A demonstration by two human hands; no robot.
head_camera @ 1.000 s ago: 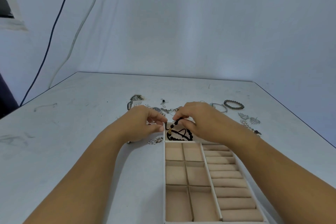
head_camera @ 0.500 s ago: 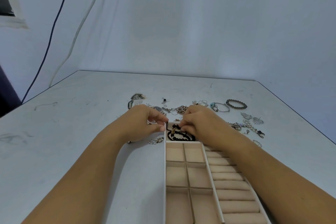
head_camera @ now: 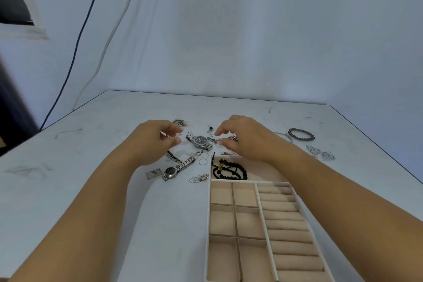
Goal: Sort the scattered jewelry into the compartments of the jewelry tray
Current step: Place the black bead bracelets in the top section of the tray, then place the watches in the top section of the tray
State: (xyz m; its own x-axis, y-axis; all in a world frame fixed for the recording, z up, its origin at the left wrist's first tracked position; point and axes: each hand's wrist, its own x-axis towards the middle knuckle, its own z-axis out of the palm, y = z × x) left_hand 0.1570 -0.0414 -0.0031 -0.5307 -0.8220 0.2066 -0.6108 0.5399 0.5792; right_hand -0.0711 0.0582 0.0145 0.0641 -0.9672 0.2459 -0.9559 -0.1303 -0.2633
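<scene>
Occupying far tray [head_camera: 208, 213] compartment: beaded bracelet [head_camera: 231, 170]

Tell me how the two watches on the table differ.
The far watch has a squarish dial; the near watch has a round one. The far watch's band is tucked close; the near watch's band stretches out. Both are silver metal with dark dials.
</scene>
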